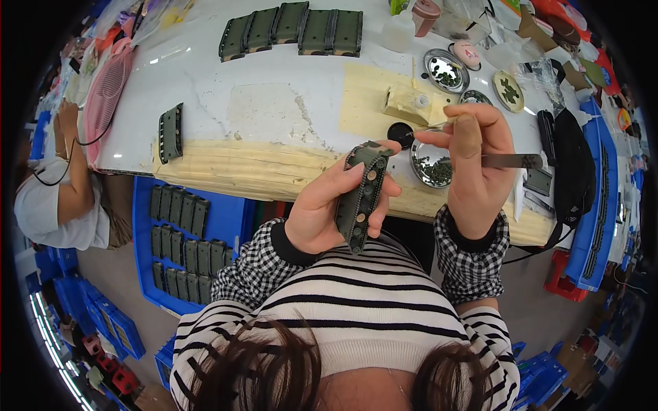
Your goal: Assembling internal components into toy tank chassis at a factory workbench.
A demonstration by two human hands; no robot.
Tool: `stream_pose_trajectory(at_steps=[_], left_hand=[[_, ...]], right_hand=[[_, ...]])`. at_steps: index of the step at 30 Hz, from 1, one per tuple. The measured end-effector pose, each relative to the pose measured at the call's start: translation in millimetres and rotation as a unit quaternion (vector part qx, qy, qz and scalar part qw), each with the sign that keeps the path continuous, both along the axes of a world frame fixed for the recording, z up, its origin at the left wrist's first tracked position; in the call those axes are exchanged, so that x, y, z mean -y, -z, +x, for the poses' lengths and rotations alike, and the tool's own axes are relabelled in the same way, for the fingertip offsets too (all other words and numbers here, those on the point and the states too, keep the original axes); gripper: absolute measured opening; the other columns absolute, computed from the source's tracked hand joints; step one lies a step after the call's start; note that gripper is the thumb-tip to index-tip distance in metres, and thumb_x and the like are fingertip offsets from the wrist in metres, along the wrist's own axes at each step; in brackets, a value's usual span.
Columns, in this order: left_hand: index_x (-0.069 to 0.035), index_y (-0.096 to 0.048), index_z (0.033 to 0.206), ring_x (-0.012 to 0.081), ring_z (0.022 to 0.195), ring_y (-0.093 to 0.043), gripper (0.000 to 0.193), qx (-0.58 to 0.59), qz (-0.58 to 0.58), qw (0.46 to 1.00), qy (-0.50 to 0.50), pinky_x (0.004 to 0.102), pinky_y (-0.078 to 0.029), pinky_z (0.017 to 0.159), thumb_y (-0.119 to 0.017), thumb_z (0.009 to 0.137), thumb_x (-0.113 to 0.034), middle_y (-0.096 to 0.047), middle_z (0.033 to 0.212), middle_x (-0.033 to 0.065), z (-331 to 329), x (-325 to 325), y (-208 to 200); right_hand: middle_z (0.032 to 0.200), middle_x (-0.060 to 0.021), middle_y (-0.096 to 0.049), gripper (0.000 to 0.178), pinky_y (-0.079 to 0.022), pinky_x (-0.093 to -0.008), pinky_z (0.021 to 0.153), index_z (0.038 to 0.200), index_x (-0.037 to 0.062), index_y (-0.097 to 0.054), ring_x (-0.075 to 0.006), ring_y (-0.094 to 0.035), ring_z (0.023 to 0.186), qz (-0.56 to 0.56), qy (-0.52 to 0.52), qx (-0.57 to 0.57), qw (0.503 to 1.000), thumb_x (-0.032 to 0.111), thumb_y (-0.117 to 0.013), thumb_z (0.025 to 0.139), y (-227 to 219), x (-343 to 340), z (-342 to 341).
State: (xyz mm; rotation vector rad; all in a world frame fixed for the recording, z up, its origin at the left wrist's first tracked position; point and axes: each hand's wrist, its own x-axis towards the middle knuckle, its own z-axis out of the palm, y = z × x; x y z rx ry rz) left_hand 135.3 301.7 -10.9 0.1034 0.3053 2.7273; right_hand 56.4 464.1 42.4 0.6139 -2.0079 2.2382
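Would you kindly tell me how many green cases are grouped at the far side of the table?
5 green cases: three staggered at the group's left, two side by side at its right; none there looks hidden.

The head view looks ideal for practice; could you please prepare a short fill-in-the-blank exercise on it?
1. The ____ (left or right) hand holds the elongated, dark-green piece with toothed edging.
2. The large, blue, rectangular bin at the person's left holds dark-green pieces in ____ rows.
3. Small parts in the round, silver-coloured dish nearest the right hand are coloured ____.

Missing words: left; three; green.
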Motion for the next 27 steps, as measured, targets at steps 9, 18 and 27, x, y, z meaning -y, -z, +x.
stream_pose_trajectory(at_steps=[9,18,27], left_hand=[[-0.006,-0.016,0.151,0.0217,0.102,-0.058,0.057,-0.04,-0.269,0.959,-0.084,0.0352,-0.049,0.09,-0.027,0.104,-0.036,-0.051,0.131,0.0202,-4.7,9.1,-23.2],[-0.002,-0.037,0.144,0.0113,0.119,-0.047,0.048,-0.182,-0.568,0.793,-0.122,0.0265,-0.039,0.097,-0.048,0.098,-0.01,-0.05,0.135,0.0079,-0.4,13.3,-21.9],[-0.002,-0.045,0.139,0.0107,0.104,-0.049,0.045,-0.21,-0.599,0.758,-0.152,0.0248,-0.038,0.091,-0.053,0.095,-0.01,-0.055,0.12,0.0057,0.0,10.1,-19.3]], right_hand=[[0.081,-0.0093,-0.057,0.019,-0.044,-0.0311,0.058,0.091,0.0018,-0.066,-0.0225,-0.057,0.069,0.331,0.132,-0.222,0.908,-0.004,-0.064,0.074,22.7,-10.5,-41.6],[0.094,-0.0087,-0.059,0.009,-0.051,-0.021,0.068,0.1,-0.0032,-0.058,-0.0126,-0.063,0.082,0.085,-0.027,-0.124,0.988,0.003,-0.057,0.093,-4.7,-1.1,-0.1],[0.094,-0.0087,-0.059,0.007,-0.051,-0.0216,0.068,0.099,-0.0032,-0.059,-0.0119,-0.062,0.08,0.066,-0.056,-0.077,0.993,0.001,-0.058,0.093,5.2,5.0,3.0]])
